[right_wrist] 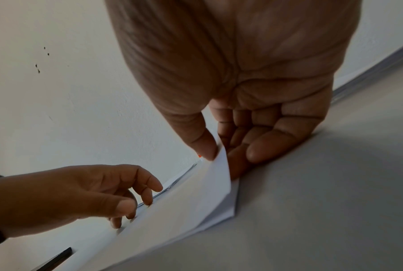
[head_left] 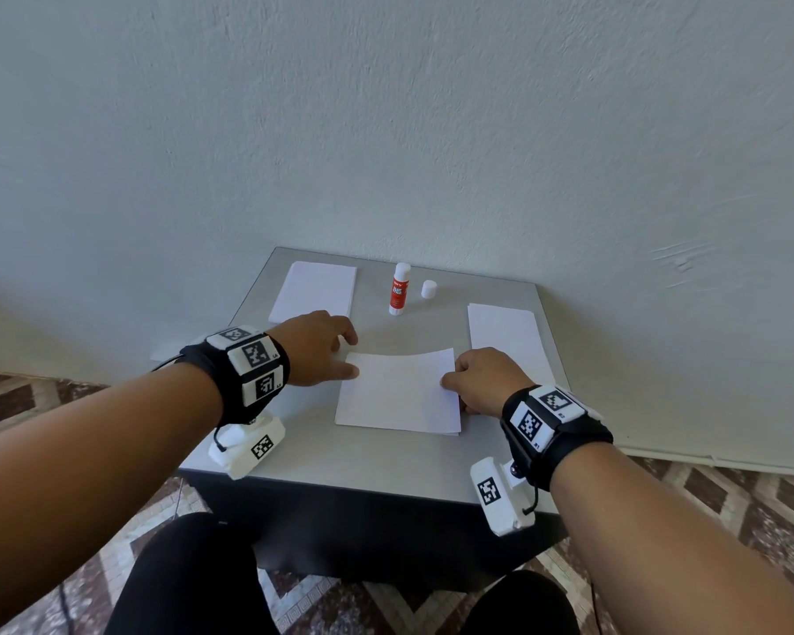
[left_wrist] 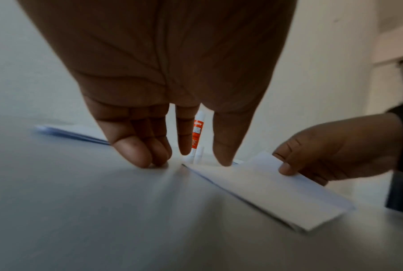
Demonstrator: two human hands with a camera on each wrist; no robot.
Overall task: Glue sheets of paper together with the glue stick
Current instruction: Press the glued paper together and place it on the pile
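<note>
A white top sheet [head_left: 399, 391] lies on another sheet in the middle of the grey table [head_left: 340, 456]. My right hand [head_left: 450, 380] pinches its right edge between thumb and fingers and lifts that edge slightly; the right wrist view shows the pinch [right_wrist: 221, 154] on the raised sheet [right_wrist: 195, 198]. My left hand [head_left: 351, 355] rests with straight fingers at the sheet's left edge; its fingertips [left_wrist: 137, 157] touch the table and the thumb meets the sheet's corner [left_wrist: 242, 176]. The uncapped orange-and-white glue stick [head_left: 399, 288] stands upright behind, its white cap [head_left: 428, 289] beside it.
A stack of white paper [head_left: 312, 291] lies at the back left of the table, another stack [head_left: 505, 341] along the right side. A pale wall rises right behind the table. Patterned floor tiles surround it, and my knees sit below its front edge.
</note>
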